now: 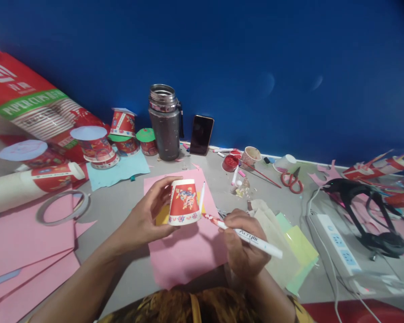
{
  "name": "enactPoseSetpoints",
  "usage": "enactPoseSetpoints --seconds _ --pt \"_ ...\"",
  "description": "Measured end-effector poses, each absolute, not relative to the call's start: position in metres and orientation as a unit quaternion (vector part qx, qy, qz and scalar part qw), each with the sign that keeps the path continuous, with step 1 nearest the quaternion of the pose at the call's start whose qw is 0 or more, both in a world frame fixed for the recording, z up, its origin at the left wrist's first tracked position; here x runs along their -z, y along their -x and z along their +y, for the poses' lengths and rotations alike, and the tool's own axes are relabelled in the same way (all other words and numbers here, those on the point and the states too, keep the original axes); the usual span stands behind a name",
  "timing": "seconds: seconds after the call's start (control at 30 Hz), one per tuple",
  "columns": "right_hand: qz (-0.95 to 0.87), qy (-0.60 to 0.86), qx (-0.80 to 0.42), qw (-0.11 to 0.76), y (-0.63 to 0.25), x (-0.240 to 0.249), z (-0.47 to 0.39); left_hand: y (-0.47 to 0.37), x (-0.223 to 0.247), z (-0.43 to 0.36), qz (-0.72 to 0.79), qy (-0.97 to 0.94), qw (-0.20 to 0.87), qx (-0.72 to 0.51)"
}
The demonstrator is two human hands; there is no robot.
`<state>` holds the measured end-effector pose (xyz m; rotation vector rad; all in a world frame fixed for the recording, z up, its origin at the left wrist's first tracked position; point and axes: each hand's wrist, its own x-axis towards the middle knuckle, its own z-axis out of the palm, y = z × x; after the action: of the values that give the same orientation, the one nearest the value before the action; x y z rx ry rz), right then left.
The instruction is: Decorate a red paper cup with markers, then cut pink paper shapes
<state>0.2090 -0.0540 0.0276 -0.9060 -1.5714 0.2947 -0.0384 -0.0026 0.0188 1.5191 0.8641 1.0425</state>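
Craft workspace: table (289,205) with pink paper (188,253), scissors (293,179), tape roll (85,207).

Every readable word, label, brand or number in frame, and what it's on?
"PAPER CUPS": green band on the red bag; characters after it too blurred.
"Acrylic": white marker.
Unreadable: white logo and characters on the bag's red part; small print on the upper stacked cup.
Held cup: no legible text.
Brands, numbers: none legible.

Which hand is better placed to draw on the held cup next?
Probably the right hand: it grips the white marker, tip close to the red cup. The left hand is occupied holding that cup.
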Motion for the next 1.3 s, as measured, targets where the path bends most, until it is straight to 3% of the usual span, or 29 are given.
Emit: enactPoseSetpoints --seconds 0.17,0.53,0.97,1.3 --pt "-0.679 0.414 -0.1 0.598 -0.207 -0.037 -0.049 0.034 -0.021 -0.003 0.348 -0.589 0.571 -0.453" --pt "-0.752 0.316 0.015 0.579 -0.202 -0.026 -0.042 0.018 -0.016 -0.008 0.316 -0.539 0.64 -0.447" --pt "-0.78 0.313 0.012 0.541 -0.208 -0.027 -0.045 0.02 -0.014 -0.008 0.292 -0.528 0.67 -0.433" --pt "-0.804 0.295 -0.004 0.516 -0.204 -0.018 -0.043 0.034 -0.024 -0.006 0.429 -0.658 0.53 -0.32"
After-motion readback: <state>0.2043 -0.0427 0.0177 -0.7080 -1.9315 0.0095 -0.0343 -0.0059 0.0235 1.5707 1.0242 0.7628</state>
